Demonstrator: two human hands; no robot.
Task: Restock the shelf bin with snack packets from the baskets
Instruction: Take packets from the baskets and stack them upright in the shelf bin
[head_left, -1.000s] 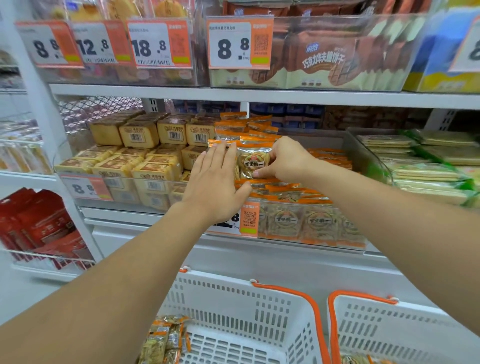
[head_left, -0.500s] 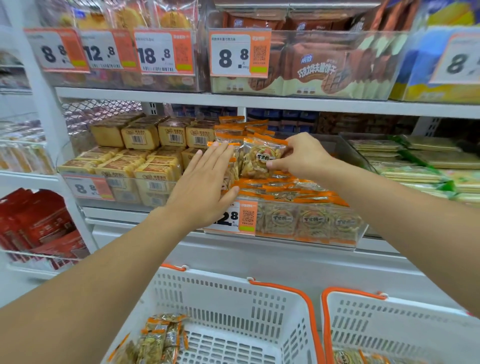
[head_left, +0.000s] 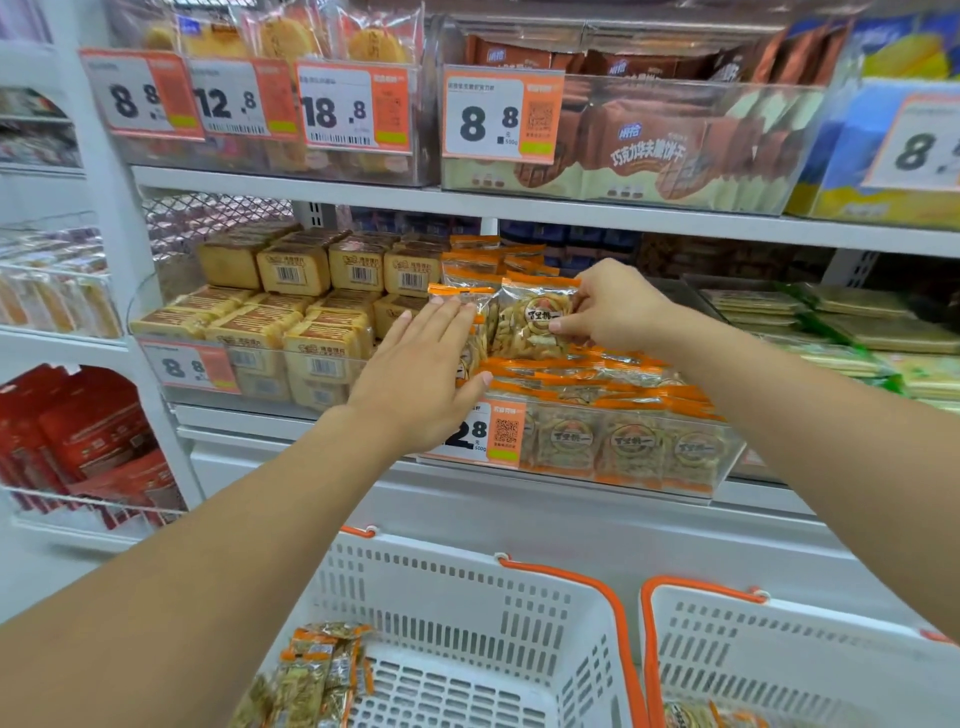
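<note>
Head view: right hand (head_left: 615, 306) has tipped its pinched snack packet (head_left: 535, 325) upright in the shelf bin (head_left: 644, 457); a second ago it lay flatter. Left hand (head_left: 421, 379), fingers straight, braces neighbouring packets. Placement nearly done; left basket (head_left: 467, 623) below bin holds more.

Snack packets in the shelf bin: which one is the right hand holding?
The upright orange-topped packet, pinched at its right edge by the right hand; the front packets lie flat.
</note>
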